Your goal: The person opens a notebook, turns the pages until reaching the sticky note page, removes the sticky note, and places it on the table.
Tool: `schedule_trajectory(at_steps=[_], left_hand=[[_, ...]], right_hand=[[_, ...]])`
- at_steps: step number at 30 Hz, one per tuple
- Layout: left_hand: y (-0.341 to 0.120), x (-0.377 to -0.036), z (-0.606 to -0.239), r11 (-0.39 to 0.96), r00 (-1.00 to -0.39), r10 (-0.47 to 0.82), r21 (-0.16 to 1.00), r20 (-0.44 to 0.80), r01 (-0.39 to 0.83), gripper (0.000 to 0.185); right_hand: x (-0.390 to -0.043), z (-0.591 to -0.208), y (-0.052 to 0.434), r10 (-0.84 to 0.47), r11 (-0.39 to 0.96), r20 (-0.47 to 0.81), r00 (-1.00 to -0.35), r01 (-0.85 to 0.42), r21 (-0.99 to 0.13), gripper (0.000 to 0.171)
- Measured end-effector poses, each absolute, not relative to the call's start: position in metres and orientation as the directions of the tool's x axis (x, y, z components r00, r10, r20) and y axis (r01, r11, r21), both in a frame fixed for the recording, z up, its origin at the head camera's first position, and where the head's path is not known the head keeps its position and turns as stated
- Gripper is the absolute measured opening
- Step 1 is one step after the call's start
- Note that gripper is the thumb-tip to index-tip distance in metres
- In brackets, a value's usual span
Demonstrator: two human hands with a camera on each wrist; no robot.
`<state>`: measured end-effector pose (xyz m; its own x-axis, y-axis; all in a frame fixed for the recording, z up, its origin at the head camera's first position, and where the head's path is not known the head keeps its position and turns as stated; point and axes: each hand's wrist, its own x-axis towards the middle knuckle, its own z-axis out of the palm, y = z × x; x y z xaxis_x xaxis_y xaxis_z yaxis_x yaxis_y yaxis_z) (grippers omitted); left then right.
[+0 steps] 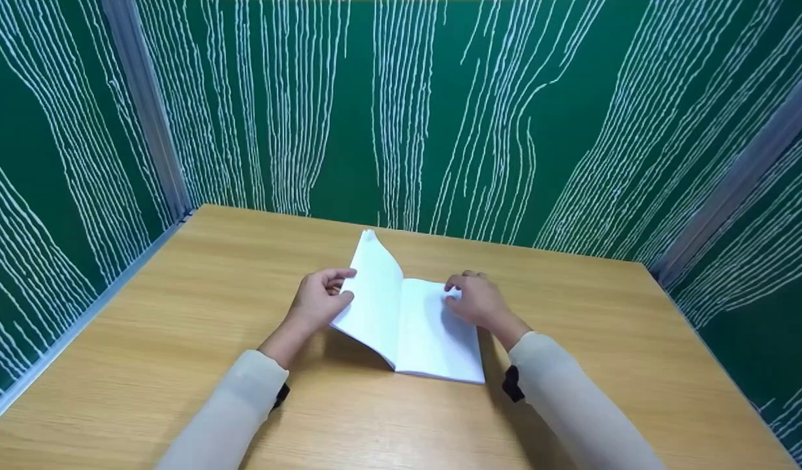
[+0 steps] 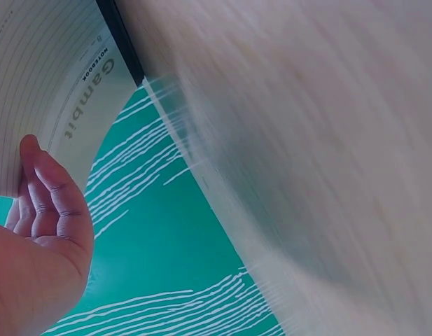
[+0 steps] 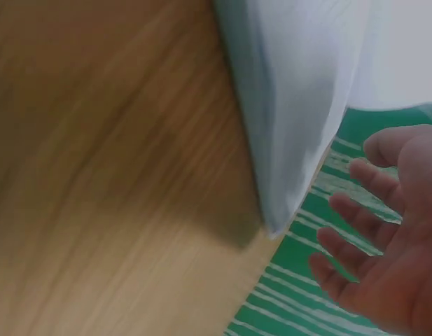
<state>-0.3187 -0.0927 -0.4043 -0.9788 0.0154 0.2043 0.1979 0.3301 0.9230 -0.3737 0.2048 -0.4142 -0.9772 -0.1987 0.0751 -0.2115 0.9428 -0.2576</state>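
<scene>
Left hand [image 1: 319, 297] grips the raised left half of the notebook [image 1: 407, 320]: the thumb lies on the inner side of the pages and the fingers are curled behind the cover. From the left wrist view I see the fingers [image 2: 51, 192] against the edge of the lined pages, and the cover [image 2: 89, 105] carries the printed word "Gambit". This half stands tilted up from the bench [image 1: 179, 339], with its top corner pointing toward the far edge.

My right hand [image 1: 476, 300] rests on the right page, which lies flat. The fingers are bent a little and they press on the paper near the far right corner of the page; I do not see them pinching anything. In the right wrist view the fingers [image 3: 373, 231] look spread and relaxed, beside the white pages [image 3: 300, 105], but this picture is blurred.

I see the notebook about in the middle of the bench, a little closer to the far edge, with its spine running from the near side to the far side. Both sleeves [image 1: 571, 398] are light beige. Green walls [image 1: 440, 98] with white lines stand around the bench on three sides.
</scene>
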Motion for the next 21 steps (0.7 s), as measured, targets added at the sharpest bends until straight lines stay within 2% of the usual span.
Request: schedule_trajectory(at_steps=[10, 16, 21], left_hand=[[-0.094, -0.318, -0.403, 0.339, -0.982, 0.011, 0.923, 0.190, 0.182, 0.034], [-0.093, -0.318, -0.403, 0.338, -0.983, 0.013, 0.925, 0.181, 0.175, 0.034], [-0.093, -0.318, -0.404, 0.338, -0.984, 0.012, 0.926, 0.176, 0.169, 0.034]], right_hand=[[-0.383, -0.422, 0.231, -0.076, 0.961, -0.029, -0.997, -0.066, -0.268, 0.041], [-0.383, -0.423, 0.241, -0.053, 0.967, -0.087, -0.995, -0.029, -0.252, 0.050], [-0.383, -0.426, 0.243, -0.046, 0.972, -0.100, -0.994, -0.022, -0.233, 0.051]])
